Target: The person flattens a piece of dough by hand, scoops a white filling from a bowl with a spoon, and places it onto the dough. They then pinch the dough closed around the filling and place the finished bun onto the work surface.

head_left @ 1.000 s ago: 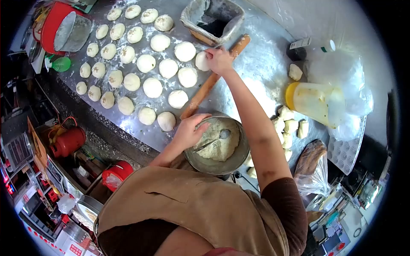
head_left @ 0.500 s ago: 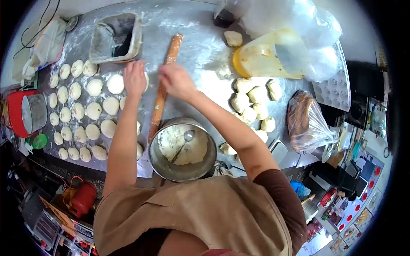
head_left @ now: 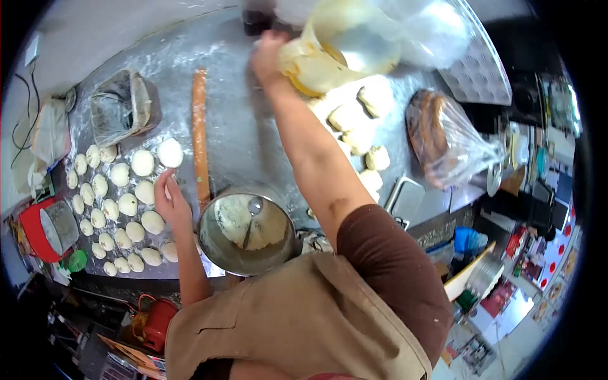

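Observation:
My left hand (head_left: 172, 201) rests low over the floured table by the flattened dough rounds, fingers stretched out, holding nothing I can see. Just beyond its fingertips lies a white dough round (head_left: 170, 153). At the far side, my right hand (head_left: 270, 56) reaches in beside a yellowish plastic jug (head_left: 316, 66); its fingers are blurred and partly hidden, so any hold cannot be made out. A wooden rolling pin (head_left: 200, 126) lies between the two arms. Thicker dough lumps (head_left: 348, 118) sit to the right of my right forearm.
A metal pot (head_left: 215, 244) with white flour-like powder and a spoon stands at the near edge. A flour-dusted tub (head_left: 149, 104) is at back left. To the right are a bagged brown loaf (head_left: 430, 126), a metal tray (head_left: 405, 197) and a dimpled white tray (head_left: 475, 79).
My right hand has left the rolling pin area and reached far forward beside the jug. My left hand has drawn back toward me from the back dough row. The camera view has turned.

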{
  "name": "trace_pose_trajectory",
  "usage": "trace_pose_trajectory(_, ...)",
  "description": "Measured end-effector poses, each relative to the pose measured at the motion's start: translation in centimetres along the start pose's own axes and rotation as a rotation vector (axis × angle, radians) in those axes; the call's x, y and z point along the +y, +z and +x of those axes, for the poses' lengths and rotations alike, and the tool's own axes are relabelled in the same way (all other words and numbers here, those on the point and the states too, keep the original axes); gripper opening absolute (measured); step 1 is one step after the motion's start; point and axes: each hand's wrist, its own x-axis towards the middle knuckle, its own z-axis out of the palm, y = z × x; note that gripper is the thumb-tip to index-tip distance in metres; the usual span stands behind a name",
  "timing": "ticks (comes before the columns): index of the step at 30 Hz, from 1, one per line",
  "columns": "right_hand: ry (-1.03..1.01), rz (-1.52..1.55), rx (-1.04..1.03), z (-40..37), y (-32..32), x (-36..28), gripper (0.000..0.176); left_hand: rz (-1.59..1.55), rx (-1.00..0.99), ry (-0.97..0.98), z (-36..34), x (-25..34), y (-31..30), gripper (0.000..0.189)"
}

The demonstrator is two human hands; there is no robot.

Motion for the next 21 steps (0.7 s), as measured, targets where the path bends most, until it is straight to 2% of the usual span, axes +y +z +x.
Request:
trace_pose_trajectory(1, -0.266, 0.241, 0.218, -1.8, -1.5, -0.8, 0.011, -0.006, -0.021, 0.001, -1.5, 1.0, -0.5, 0.020)
trace_pose_trajectory(2, -0.334, 0.215, 0.170, -3.9, -2.0, -2.0, 0.014, -0.079, 0.025, -0.108, -3.1, 2.4, -0.8, 0.020)
trace_pose_trajectory(3, -0.399, 0.258, 0.039, -6.8, -5.2, -3.0, 0.025, -0.144, 0.075, -0.221, -4.5, 3.3, -1.2, 0.021)
trace_pose_trajectory(5, -0.428, 0.293, -0.064, -11.1, -11.2, -3.1, 0.039, -0.205, 0.065, -0.217, -6.5, 4.1, -1.9, 0.022)
trace_pose_trajectory(6, -0.429, 0.292, -0.065, -12.0, -11.9, -1.9, 0.039, -0.243, 0.047, -0.183, -7.1, 4.6, -1.8, 0.022)
trace_pose_trajectory(8, -0.183, 0.151, -0.342, -14.0, -11.6, 1.1, 0.053, -0.269, -0.035, -0.072, -8.2, 6.4, -2.0, 0.024)
trace_pose_trajectory(9, -0.167, 0.323, -0.201, -14.6, -11.0, 3.2, 0.055, -0.260, -0.038, -0.067, -8.5, 7.2, -2.1, 0.024)
trace_pose_trajectory(11, -0.269, 0.712, -0.033, -13.9, -19.5, 3.9, 0.046, -0.322, -0.065, 0.053, -9.5, 8.6, -2.0, 0.023)
trace_pose_trajectory(12, -0.118, 0.922, -0.043, -14.4, -25.0, 3.3, 0.032, -0.320, -0.059, 0.048, -10.2, 9.0, -2.1, 0.023)
trace_pose_trajectory(13, -0.021, 1.167, -0.065, -15.4, -31.1, 3.2, 0.026, -0.295, -0.062, 0.083, -10.8, 9.4, -2.0, 0.022)
trace_pose_trajectory(14, -0.335, 1.323, -0.003, -15.8, -36.6, 3.8, 0.033, -0.271, -0.068, 0.121, -11.3, 9.6, -1.7, 0.021)
trace_pose_trajectory(15, -0.462, 1.755, -0.068, -17.4, -40.8, 2.7, 0.041, -0.276, -0.067, 0.119, -12.0, 9.5, -1.3, 0.021)
trace_pose_trajectory(16, -0.402, 1.974, -0.283, -19.5, -46.2, 1.5, 0.032, -0.320, -0.105, 0.086, -12.8, 9.1, -0.7, 0.020)
trace_pose_trajectory(17, -0.507, 2.113, -0.125, -21.6, -48.4, -0.4, 0.033, -0.365, -0.141, 0.056, -13.5, 9.1, -0.2, 0.019)
trace_pose_trajectory(18, -0.515, 2.113, -0.137, -23.0, -49.4, -1.4, 0.033, -0.286, -0.168, 0.107, -14.1, 10.1, -0.2, 0.019)
trace_pose_trajectory(21, -1.377, 2.390, 0.152, -25.5, -50.3, -4.4, 0.020, -0.275, -0.256, 0.178, -16.1, 11.0, -0.4, 0.016)
